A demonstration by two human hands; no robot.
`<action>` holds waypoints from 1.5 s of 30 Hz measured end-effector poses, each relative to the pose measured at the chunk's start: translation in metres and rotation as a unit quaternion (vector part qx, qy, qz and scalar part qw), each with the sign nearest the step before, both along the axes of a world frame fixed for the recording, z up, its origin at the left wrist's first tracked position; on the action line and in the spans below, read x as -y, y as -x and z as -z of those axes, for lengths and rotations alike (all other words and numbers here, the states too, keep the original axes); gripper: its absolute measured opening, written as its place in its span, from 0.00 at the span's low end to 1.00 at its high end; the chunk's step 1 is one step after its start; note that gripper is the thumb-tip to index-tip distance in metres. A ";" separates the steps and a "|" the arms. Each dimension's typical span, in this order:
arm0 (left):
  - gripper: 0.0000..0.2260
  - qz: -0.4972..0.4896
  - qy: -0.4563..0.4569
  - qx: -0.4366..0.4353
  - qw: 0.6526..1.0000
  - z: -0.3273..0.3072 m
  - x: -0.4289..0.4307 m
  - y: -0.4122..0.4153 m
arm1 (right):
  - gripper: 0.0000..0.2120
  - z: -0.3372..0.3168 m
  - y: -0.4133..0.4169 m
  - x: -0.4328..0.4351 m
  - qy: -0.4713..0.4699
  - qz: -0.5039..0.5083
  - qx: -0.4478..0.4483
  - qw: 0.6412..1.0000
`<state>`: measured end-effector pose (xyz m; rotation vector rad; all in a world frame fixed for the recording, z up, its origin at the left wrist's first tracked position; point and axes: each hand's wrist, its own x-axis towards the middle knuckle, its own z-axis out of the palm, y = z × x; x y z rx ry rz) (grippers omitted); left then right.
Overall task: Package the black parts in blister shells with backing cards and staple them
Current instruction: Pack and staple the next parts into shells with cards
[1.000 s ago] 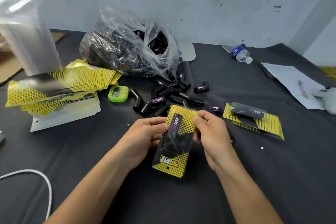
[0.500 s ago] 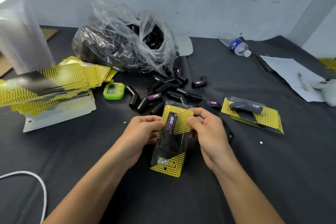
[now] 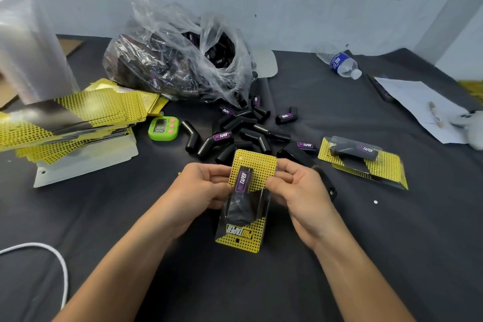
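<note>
A blister pack (image 3: 247, 204) with a yellow dotted backing card and a black part inside is held above the dark table. My left hand (image 3: 202, 185) pinches its left edge and my right hand (image 3: 295, 192) pinches its right edge, near the top. Several loose black parts (image 3: 235, 131) lie just beyond it. A clear plastic bag (image 3: 177, 57) full of black parts sits further back. One packed blister (image 3: 362, 161) lies to the right. A stack of yellow backing cards (image 3: 70, 115) lies at the left, by a tall stack of clear shells (image 3: 26, 34).
A green timer (image 3: 164, 128) sits left of the loose parts. A black stapler (image 3: 324, 178) lies partly hidden behind my right hand. A water bottle (image 3: 342, 64), a paper sheet (image 3: 418, 107) with a pen and a white cable (image 3: 52, 264) lie around the table.
The view has shifted slightly. Both hands keep holding the pack at its edges, with the pack sitting a little lower between them.
</note>
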<state>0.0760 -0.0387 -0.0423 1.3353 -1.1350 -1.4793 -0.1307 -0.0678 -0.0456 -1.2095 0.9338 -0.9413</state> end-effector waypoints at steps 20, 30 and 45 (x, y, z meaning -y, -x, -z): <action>0.16 -0.002 -0.006 -0.003 1.000 0.005 0.002 -0.009 | 0.13 0.001 -0.008 0.003 -0.094 -0.039 -0.021 0.995; 0.17 -0.064 0.097 -0.071 0.991 0.010 0.006 -0.004 | 0.13 0.011 -0.008 0.005 0.055 0.010 -0.112 0.992; 0.19 -0.023 0.139 0.057 0.988 0.014 0.007 -0.011 | 0.15 0.010 -0.019 0.000 0.195 0.044 -0.318 0.927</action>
